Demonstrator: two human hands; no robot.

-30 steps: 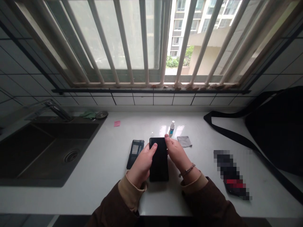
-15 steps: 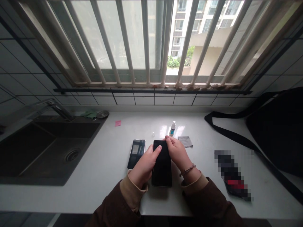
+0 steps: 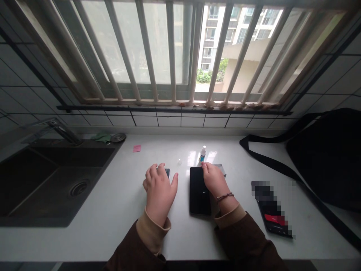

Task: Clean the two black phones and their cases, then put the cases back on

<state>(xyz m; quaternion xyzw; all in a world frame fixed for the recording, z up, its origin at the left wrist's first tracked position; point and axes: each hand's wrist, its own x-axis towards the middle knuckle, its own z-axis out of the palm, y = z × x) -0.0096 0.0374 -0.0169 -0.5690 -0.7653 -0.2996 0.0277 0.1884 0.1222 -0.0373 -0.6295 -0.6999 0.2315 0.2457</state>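
A black phone lies flat on the white counter, screen dark. My right hand rests on its right edge, thumb and fingers at the top right corner. My left hand has come down over a second, smaller phone to the left; only the top end of that phone shows past my fingers, which curl over it. A small dropper bottle with a white cap stands just behind the black phone, and a grey cloth lies behind my right hand.
A dark sink with a tap fills the left side. A pink note lies near it. A black bag with a long strap sits on the right, and a blurred dark object lies in front of it. Barred window behind.
The black phone went from held in both hands to lying further right on the counter. My left hand let go of it and moved left onto the smaller phone.
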